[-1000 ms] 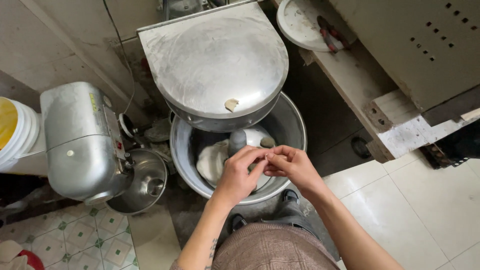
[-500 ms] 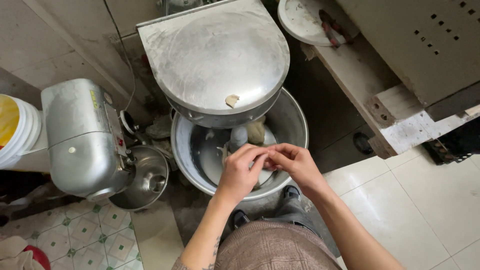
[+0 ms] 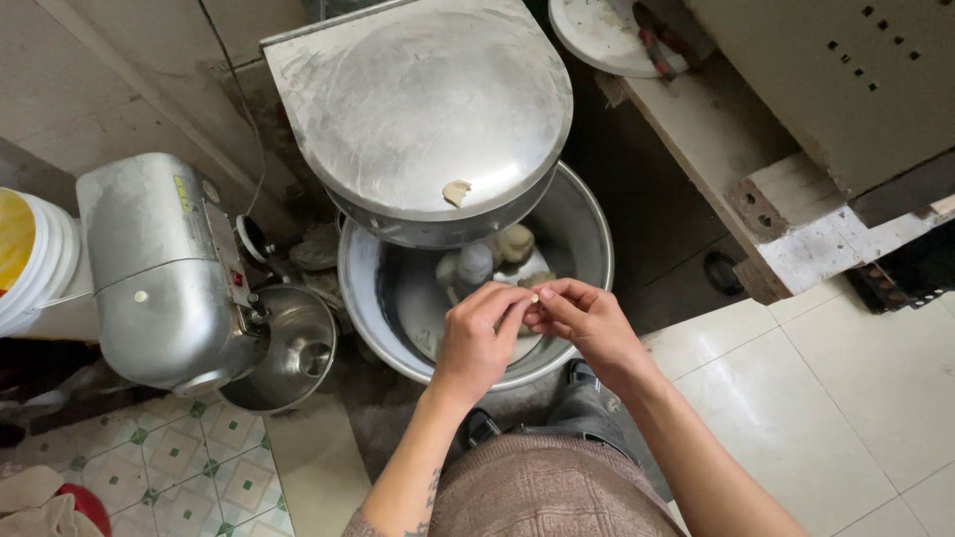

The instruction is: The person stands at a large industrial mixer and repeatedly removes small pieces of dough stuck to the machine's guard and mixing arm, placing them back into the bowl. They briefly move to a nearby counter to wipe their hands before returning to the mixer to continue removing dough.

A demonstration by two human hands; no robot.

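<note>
Centre of frame, over the big steel mixer bowl: left hand & right hand meet fingertip to fingertip, both pinched shut on a tiny pale dough bit. Dough lumps sit in the bowl under the domed lid. Smaller mixer w/ its own bowl at left of frame.

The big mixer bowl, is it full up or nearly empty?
Nearly empty. The big mixer bowl shows mostly bare shiny metal inside, with only small dough lumps by the centre post.
</note>
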